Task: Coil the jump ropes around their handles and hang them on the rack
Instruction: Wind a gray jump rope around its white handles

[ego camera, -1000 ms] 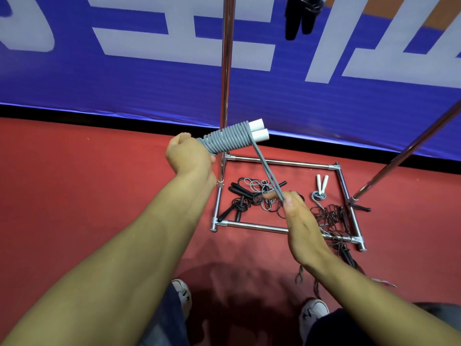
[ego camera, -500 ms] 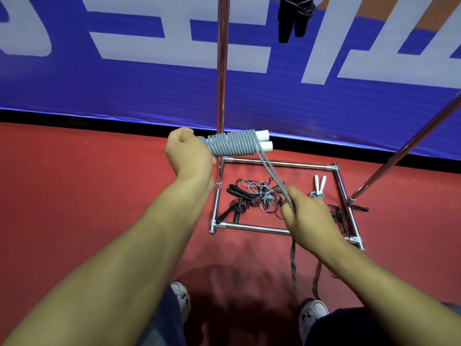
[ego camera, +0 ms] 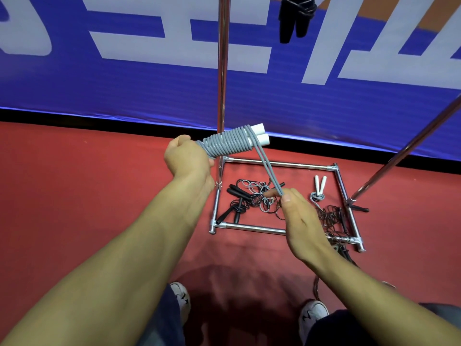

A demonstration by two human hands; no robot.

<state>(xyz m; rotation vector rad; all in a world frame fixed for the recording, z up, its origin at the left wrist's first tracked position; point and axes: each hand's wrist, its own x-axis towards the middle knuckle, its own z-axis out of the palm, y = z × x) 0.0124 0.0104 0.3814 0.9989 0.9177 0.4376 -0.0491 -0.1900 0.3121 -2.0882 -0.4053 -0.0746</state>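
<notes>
- My left hand [ego camera: 187, 159] is curled tight round the near end of the two white handles [ego camera: 259, 134], holding them side by side, tips pointing up and away to the right of my fist
- The grey jump rope [ego camera: 228, 144] is coiled in close turns along those handles, from just beside my left fist almost to the white tips
- Two loose strands [ego camera: 268, 169] of it run down from the far end of the coil to my right hand [ego camera: 303, 224], below and to the right of my left one
- My right thumb and forefinger pinch those strands, and they look taut between my hands
- Beyond and below my right hand, inside the rack [ego camera: 279, 164] base on the red floor [ego camera: 99, 186], lie tangled black-handled ropes [ego camera: 245, 199]
- Just right of my right fingertips lies a white-handled rope [ego camera: 319, 187]
- High above, a coiled black rope [ego camera: 295, 15] hangs at the top edge
</notes>
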